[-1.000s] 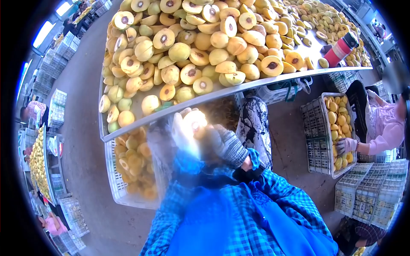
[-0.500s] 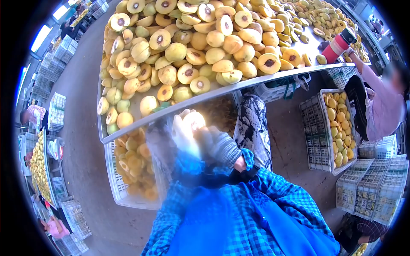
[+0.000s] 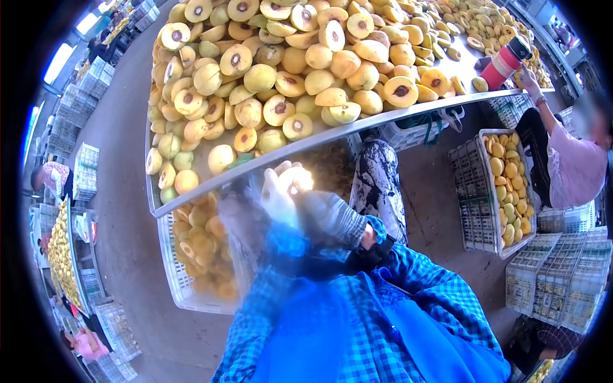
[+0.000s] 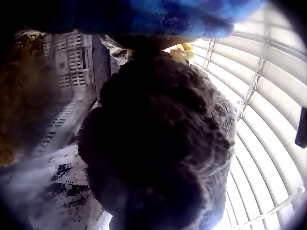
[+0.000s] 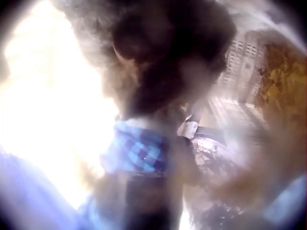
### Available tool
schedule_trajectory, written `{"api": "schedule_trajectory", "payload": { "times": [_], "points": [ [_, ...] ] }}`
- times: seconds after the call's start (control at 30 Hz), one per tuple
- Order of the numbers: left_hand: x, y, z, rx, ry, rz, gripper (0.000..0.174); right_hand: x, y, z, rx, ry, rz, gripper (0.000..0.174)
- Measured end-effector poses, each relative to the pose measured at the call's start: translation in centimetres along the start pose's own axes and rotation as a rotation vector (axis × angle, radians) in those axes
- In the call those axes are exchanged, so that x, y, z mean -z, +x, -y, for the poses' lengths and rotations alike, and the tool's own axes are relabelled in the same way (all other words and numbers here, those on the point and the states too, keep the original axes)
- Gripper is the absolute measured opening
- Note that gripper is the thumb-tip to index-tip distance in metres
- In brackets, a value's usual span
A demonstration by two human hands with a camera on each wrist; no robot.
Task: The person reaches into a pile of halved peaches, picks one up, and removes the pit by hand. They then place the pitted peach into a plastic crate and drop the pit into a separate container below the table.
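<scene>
In the head view my gloved left hand (image 3: 279,196) grips a yellow peach half (image 3: 299,183), its cut face bright with glare. My right hand (image 3: 335,219), in a grey knitted glove, is close against the fruit, over my lap just below the table edge. Whether its fingers hold a tool I cannot tell. The left wrist view is mostly filled by a dark knitted glove (image 4: 158,134), with a bit of yellow fruit (image 4: 181,52) above it. Blur and shadow hide most of the fingers in the right wrist view.
Halved peaches (image 3: 262,78) are heaped on the metal-edged table (image 3: 357,129). A white crate of fruit (image 3: 185,295) stands below left; another fruit crate (image 3: 472,210) is at right. A red bottle (image 3: 504,64) stands near the table's right end. A person in pink (image 3: 575,169) sits at right.
My hands stay together at the fruit, shifting slightly as the right hand turns. The person in pink has moved a hand from the right crate up to the table near the bottle.
</scene>
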State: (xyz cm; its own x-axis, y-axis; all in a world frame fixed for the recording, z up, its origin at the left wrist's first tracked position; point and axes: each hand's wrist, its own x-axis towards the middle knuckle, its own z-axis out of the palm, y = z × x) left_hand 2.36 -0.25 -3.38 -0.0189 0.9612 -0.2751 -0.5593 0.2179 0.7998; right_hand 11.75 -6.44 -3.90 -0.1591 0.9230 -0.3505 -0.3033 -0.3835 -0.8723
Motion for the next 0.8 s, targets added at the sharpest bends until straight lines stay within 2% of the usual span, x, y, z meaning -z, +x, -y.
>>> {"api": "schedule_trajectory", "payload": {
  "times": [0.07,0.13,0.2,0.23,0.33,0.37,0.43,0.5,0.53,0.6,0.67,0.73,0.77,0.8],
  "points": [
    [0.0,0.2,0.1,-0.075,0.097,0.021,0.047,0.4,0.4,-0.3,-0.036,0.041,0.013,0.042],
    [-0.4,-0.2,0.2,-0.206,0.253,0.015,0.046,1.6,0.9,-1.8,0.170,-0.125,0.060,0.038],
    [0.3,-0.2,0.0,-0.094,0.196,0.019,0.045,2.3,1.3,-2.4,0.641,-0.483,0.104,0.033],
    [0.4,-0.1,-0.1,-0.040,0.165,0.026,0.044,2.8,0.8,-1.7,0.504,-0.412,0.197,0.026],
    [-0.3,-0.8,-0.6,-0.070,0.230,0.081,0.043,4.5,0.2,0.2,-0.013,0.246,0.531,0.026],
    [0.0,-0.7,-0.6,-0.081,0.247,0.118,0.041,3.7,0.2,1.6,-0.281,0.036,0.232,0.027],
    [0.0,-0.9,-1.7,-0.026,0.404,0.261,0.039,4.3,0.6,2.9,0.053,-0.626,0.351,0.026],
    [0.7,-0.4,-2.0,-0.010,0.520,0.398,0.036,4.2,-0.4,4.4,0.072,-0.605,0.428,0.023],
    [0.3,-0.5,-2.3,-0.013,0.503,0.365,0.036,3.4,-1.9,6.1,-0.080,-0.255,0.443,0.022],
    [-0.6,-1.0,-2.8,-0.018,0.464,0.296,0.037,3.1,-2.9,6.2,-0.053,-0.054,0.499,0.023],
    [-0.4,-0.9,-2.6,-0.041,0.300,0.326,0.041,3.5,-2.5,3.7,0.268,-0.287,0.546,0.030],
    [-0.7,-1.0,-2.6,-0.002,0.179,0.290,0.043,3.7,-2.3,1.2,0.568,-0.455,0.496,0.041],
    [-1.4,-1.7,-3.0,0.080,0.147,0.187,0.047,3.6,-1.6,0.4,0.419,-0.286,0.551,0.040],
    [-1.5,-1.9,-3.0,0.106,0.100,0.143,0.047,2.9,-1.6,0.0,0.386,-0.221,0.490,0.037]
  ]
}}
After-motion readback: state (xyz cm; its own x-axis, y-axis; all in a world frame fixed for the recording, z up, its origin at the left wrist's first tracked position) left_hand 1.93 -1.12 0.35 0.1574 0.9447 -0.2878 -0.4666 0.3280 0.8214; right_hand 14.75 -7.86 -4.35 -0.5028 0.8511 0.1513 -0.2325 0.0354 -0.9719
